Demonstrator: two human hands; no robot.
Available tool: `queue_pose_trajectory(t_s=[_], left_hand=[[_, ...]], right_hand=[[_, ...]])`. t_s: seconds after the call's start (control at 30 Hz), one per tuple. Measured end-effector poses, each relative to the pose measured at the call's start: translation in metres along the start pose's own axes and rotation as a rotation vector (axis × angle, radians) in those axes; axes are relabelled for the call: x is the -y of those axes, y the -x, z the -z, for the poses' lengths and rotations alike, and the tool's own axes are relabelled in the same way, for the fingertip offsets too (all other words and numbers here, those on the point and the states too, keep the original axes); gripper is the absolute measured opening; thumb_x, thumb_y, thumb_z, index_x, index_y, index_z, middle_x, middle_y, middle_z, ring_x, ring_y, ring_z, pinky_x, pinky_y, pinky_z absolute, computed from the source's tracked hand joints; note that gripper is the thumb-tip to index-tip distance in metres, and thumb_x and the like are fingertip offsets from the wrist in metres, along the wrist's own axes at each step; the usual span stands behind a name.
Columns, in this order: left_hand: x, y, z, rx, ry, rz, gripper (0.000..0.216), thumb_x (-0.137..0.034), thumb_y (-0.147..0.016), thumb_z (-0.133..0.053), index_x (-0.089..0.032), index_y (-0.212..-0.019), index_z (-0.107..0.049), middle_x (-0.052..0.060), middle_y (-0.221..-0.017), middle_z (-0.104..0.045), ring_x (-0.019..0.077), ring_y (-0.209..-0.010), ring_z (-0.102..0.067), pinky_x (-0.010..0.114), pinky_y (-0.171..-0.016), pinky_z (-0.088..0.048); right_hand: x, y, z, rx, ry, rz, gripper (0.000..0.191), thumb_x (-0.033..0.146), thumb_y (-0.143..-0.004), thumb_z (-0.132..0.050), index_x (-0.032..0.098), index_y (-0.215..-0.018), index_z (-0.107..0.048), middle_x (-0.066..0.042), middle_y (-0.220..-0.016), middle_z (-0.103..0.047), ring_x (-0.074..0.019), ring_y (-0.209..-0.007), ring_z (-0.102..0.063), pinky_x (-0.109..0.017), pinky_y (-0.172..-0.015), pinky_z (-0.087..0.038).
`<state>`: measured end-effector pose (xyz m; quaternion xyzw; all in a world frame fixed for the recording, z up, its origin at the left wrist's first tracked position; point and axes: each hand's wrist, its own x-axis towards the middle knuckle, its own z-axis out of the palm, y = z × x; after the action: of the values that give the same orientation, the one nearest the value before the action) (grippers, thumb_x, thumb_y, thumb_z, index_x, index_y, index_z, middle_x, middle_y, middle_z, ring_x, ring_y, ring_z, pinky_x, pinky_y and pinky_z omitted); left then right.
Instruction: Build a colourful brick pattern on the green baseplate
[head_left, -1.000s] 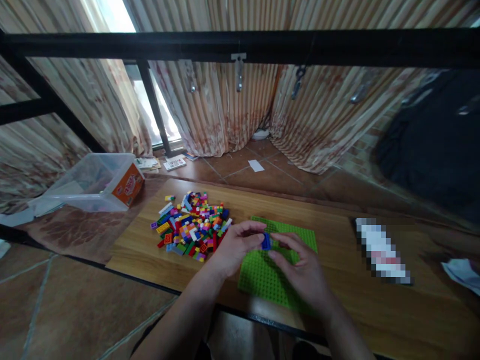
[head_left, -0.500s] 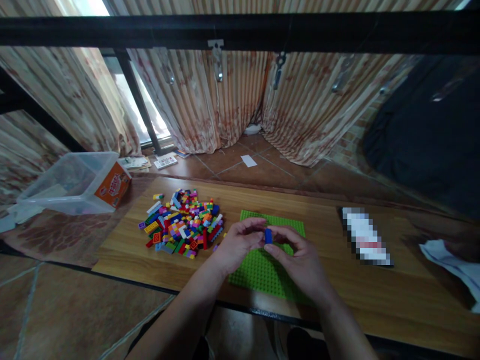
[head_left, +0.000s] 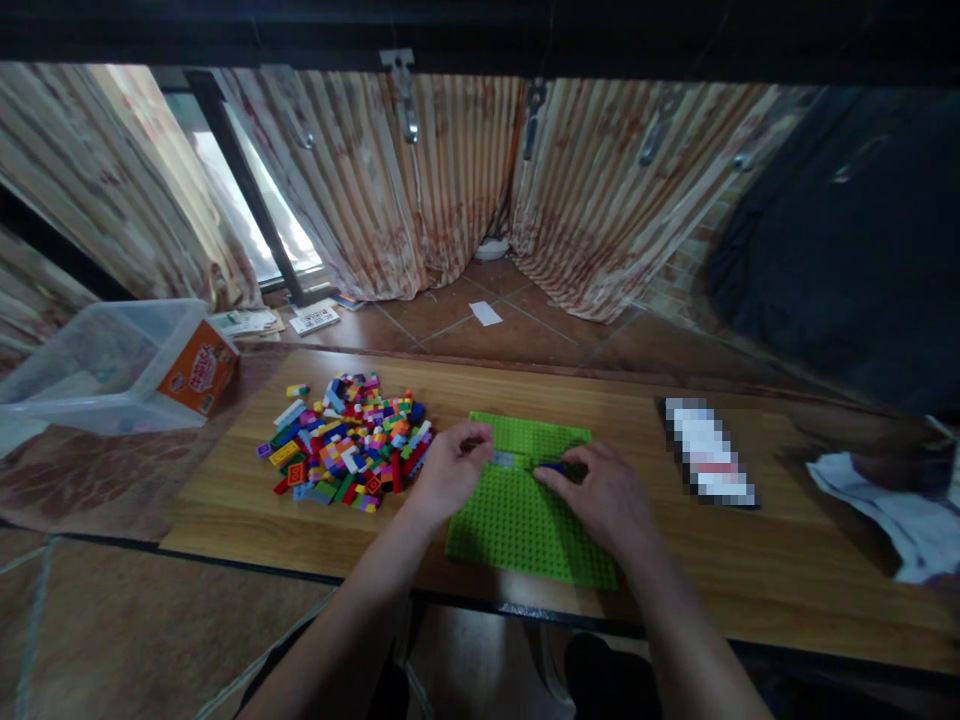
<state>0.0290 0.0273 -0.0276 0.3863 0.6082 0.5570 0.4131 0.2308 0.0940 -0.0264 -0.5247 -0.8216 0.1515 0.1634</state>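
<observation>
A green studded baseplate (head_left: 525, 520) lies on the wooden table (head_left: 225, 500) in front of me. My left hand (head_left: 450, 472) rests at the plate's upper left, fingers curled beside a small grey brick (head_left: 502, 459). My right hand (head_left: 604, 495) presses a blue brick (head_left: 551, 466) down onto the plate with its fingertips. A heap of coloured bricks (head_left: 345, 440) lies just left of the plate.
A clear plastic tub with an orange label (head_left: 120, 365) stands at the far left on a mat. A blurred-out flat object (head_left: 709, 452) lies right of the plate, white cloth (head_left: 885, 510) at the far right. Curtains (head_left: 420, 170) hang behind.
Both hands have come down from holding the blue brick in the air to the baseplate. The blue brick now lies against the plate's studs. The camera has tilted downward.
</observation>
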Motion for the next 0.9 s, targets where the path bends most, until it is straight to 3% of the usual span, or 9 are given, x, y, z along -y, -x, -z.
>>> queue_pose_trajectory(t_s=[0.13,0.27,0.57,0.77,0.9], left_hand=[[0.0,0.001,-0.002,0.02,-0.089,-0.054,0.015,-0.018,-0.076,-0.062,-0.014,-0.088,-0.069,0.002,-0.081,-0.067,0.0146,-0.076,-0.06,0.024,-0.071,-0.045],[0.003,0.002,-0.003,0.013,-0.171,-0.093,0.016,-0.017,-0.079,-0.059,-0.015,-0.091,-0.069,0.003,-0.083,-0.069,0.0161,-0.076,-0.062,0.025,-0.072,-0.047],[0.001,0.007,-0.007,-0.025,-0.436,-0.119,0.024,-0.011,-0.079,-0.057,-0.018,-0.099,-0.069,0.008,-0.092,-0.071,0.0218,-0.086,-0.066,0.033,-0.083,-0.051],[0.0,0.01,-0.014,0.036,-0.575,-0.154,0.03,-0.011,-0.081,-0.053,-0.015,-0.108,-0.067,0.011,-0.101,-0.069,0.0224,-0.092,-0.066,0.035,-0.087,-0.051],[-0.001,0.016,-0.021,0.104,-0.784,-0.264,0.04,-0.011,-0.082,-0.051,-0.014,-0.12,-0.064,0.013,-0.115,-0.065,0.0251,-0.105,-0.061,0.039,-0.097,-0.047]], right_hand=[[-0.006,-0.001,0.001,0.036,-0.081,0.095,0.039,0.047,-0.077,-0.068,0.02,-0.104,-0.069,-0.009,-0.102,-0.065,-0.0259,-0.095,-0.062,-0.041,-0.084,-0.047],[-0.015,-0.003,0.001,0.11,-0.168,0.181,0.023,0.031,-0.082,-0.063,0.023,-0.102,-0.072,-0.007,-0.1,-0.065,-0.023,-0.095,-0.062,-0.04,-0.086,-0.047],[-0.01,-0.009,-0.012,0.084,-0.231,0.187,0.019,0.032,-0.085,-0.06,0.024,-0.095,-0.074,-0.007,-0.095,-0.066,-0.0219,-0.09,-0.062,-0.04,-0.084,-0.049],[-0.011,-0.01,-0.009,0.077,-0.2,0.15,0.018,0.032,-0.085,-0.061,0.024,-0.094,-0.074,-0.006,-0.095,-0.065,-0.0224,-0.09,-0.061,-0.04,-0.085,-0.049],[-0.011,-0.011,-0.007,0.107,-0.204,0.149,0.02,0.031,-0.085,-0.061,0.023,-0.096,-0.075,-0.007,-0.094,-0.065,-0.0221,-0.089,-0.061,-0.039,-0.083,-0.048]])
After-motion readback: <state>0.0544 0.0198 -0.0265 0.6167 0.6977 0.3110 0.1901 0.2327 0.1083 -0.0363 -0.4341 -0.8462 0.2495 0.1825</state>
